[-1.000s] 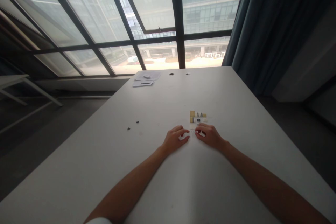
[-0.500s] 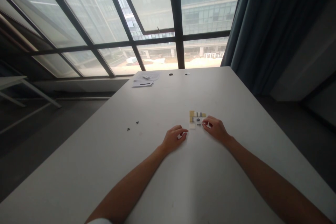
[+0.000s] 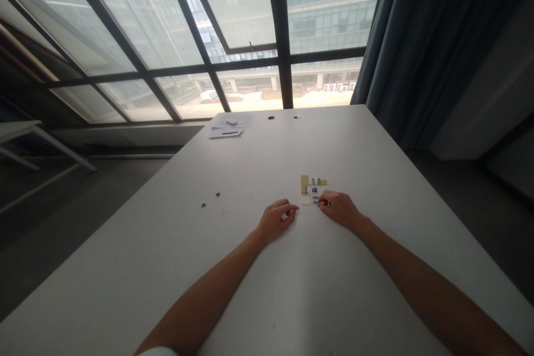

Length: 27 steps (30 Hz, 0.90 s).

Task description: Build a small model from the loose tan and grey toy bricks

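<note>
A small flat build of tan, white and dark toy bricks (image 3: 311, 188) lies on the white table (image 3: 292, 289), just beyond both hands. My right hand (image 3: 339, 208) rests at its near right corner, thumb and forefinger pinched at the bricks' edge on something too small to name. My left hand (image 3: 276, 220) lies curled on the table just left of the bricks, fingers bent around a small pale piece.
Two tiny dark pieces (image 3: 211, 199) lie loose to the left. Papers with a small white object (image 3: 231, 125) sit at the far edge by the window. Two round holes (image 3: 283, 117) mark the tabletop there. A dark curtain (image 3: 429, 39) hangs on the right.
My right hand moved from the bricks' near edge out to their right side, then back a little toward me. My left hand's fingers curled in slightly.
</note>
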Available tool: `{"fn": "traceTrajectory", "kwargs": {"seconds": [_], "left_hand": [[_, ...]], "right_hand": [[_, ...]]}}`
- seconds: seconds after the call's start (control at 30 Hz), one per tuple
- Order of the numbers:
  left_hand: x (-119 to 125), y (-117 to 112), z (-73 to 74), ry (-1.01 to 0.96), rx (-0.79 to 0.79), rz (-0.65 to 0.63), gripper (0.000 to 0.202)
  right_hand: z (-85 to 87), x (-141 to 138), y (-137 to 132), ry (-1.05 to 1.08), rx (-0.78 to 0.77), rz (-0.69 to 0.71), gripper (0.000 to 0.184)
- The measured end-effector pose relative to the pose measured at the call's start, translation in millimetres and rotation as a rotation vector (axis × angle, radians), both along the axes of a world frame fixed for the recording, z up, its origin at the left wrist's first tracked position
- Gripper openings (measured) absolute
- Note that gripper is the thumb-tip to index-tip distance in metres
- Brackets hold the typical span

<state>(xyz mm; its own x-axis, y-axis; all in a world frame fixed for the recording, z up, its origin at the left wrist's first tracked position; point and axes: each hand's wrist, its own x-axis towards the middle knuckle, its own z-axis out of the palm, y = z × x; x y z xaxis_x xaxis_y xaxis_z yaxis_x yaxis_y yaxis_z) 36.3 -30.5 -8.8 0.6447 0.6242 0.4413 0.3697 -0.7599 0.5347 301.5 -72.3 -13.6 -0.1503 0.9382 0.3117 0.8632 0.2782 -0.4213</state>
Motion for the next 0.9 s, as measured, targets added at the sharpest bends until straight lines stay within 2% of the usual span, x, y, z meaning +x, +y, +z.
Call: {"fn": "traceTrajectory", "kwargs": {"seconds": [0.43,0.7,0.9], "left_hand": [[-0.1,1.3,-1.5,0.020,0.000,-0.016,0.023],[-0.8,0.2,-0.9,0.018,-0.027,-0.013,0.023],[-0.8,0.3,-2.0,0.028,-0.019,-0.015,0.023]], "right_hand": [[-1.2,0.7,0.6,-0.006,-0.002,-0.047,0.009],[0.2,-6.9,-2.2,-0.074,-0.013,-0.180,0.017],[-3.1,-13.0,-3.3,-0.094,-0.025,-0.209,0.014]]}}
